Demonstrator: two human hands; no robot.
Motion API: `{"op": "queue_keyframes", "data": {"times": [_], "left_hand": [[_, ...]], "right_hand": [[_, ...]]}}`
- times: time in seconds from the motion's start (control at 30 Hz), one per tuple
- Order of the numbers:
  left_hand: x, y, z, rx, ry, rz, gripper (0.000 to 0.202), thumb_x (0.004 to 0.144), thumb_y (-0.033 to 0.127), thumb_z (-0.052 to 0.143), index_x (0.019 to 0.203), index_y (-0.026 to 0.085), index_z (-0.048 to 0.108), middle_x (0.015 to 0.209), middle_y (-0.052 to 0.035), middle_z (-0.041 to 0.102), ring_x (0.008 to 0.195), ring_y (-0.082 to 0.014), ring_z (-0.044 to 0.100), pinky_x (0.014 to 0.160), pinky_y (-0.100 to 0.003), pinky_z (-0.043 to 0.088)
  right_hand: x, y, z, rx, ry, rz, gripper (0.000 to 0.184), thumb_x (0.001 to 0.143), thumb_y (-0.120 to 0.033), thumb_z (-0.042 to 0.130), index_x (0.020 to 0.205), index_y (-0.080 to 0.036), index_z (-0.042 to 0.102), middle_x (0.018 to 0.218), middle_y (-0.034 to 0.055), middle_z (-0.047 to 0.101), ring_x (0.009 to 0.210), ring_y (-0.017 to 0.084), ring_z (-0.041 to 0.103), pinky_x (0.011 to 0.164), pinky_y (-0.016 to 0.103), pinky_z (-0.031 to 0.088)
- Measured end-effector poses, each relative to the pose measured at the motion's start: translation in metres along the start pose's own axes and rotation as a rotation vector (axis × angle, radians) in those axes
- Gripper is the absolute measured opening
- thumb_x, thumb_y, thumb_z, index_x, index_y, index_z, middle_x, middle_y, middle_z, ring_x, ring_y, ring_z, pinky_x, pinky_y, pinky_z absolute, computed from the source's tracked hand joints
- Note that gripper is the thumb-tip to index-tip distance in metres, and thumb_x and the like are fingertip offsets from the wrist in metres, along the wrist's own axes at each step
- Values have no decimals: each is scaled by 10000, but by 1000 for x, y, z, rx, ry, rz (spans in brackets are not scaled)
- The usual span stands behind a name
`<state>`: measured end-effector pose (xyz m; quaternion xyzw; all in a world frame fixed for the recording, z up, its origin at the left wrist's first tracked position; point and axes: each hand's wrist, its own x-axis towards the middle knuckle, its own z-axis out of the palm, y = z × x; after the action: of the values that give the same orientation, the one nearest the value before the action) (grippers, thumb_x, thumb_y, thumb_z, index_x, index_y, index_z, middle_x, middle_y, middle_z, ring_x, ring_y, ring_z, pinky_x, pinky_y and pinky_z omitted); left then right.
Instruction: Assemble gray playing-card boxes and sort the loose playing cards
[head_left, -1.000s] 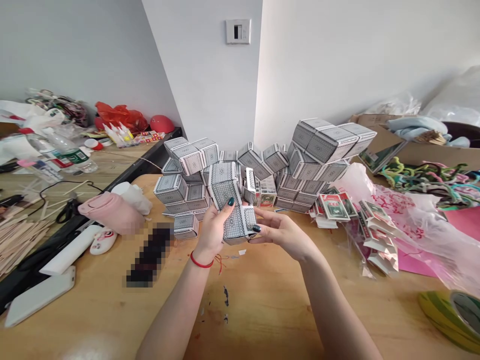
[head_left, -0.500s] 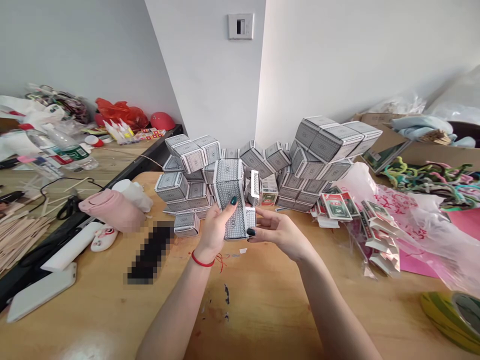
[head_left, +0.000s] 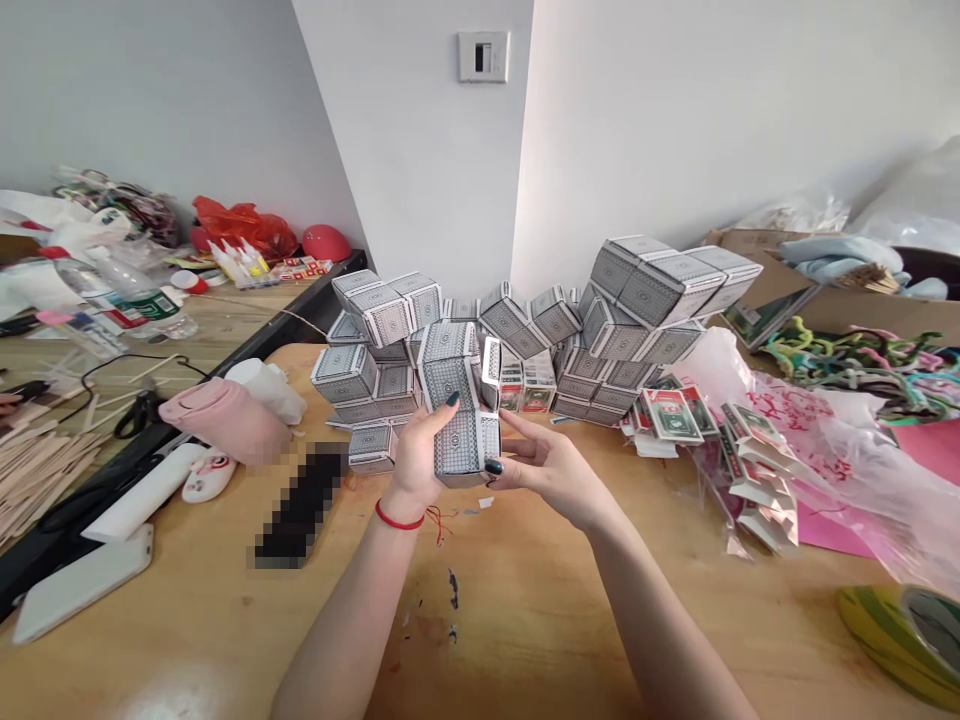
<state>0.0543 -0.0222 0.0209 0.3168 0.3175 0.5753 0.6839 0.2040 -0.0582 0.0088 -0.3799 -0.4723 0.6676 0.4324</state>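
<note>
My left hand grips a block folded from grey-patterned playing cards, thumb pressed on its near face. My right hand closes on the block's lower right side, thumb in front and fingers behind. A narrow folded flap piece stands out at the block's right edge; whether it is joined on cannot be made out. Behind rise matching card blocks, stacked at left and higher at right.
Red-and-white card boxes and opened boxes lie right, beside a plastic bag. Yellow tape sits at the near right. On the left are a pink roll, a white phone-like slab and a pixelated dark object.
The held block has shifted slightly left and tilted, showing more of its right side. Both hands have moved a little left with it.
</note>
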Motion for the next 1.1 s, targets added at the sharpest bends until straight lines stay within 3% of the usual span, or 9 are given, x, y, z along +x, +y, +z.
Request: {"op": "queue_keyframes", "data": {"times": [0.27,0.5,0.77,1.1], "left_hand": [[4,-6,-8,-59,100,51,177,668,279,599,751,126,631,829,-42,664,894,-202,591,807,-302,437],[-1,1,0,-156,36,-11,144,666,276,570,700,140,604,730,-30,658,837,-208,607,762,-305,456],[-2,2,2,-110,60,1,166,673,284,544,749,144,593,757,-27,652,815,-201,608,725,-304,464],[0,-4,0,-63,32,-7,200,667,314,553,761,142,597,770,-38,651,818,-204,601,720,-300,451]], "right_hand": [[-2,-3,3,28,-74,23,709,719,-338,611,1321,-273,242,1168,83,529,944,200,558,796,428,489],[-3,-4,8,94,-151,39,589,780,-367,533,1305,-290,279,1176,46,521,955,166,544,897,416,415],[-4,-5,11,104,-177,46,490,788,-379,510,1255,-313,378,1202,14,490,961,165,539,853,382,459],[-6,-7,9,-9,-155,-20,557,789,-383,506,1299,-284,305,1142,42,543,940,172,551,835,385,462]]}}
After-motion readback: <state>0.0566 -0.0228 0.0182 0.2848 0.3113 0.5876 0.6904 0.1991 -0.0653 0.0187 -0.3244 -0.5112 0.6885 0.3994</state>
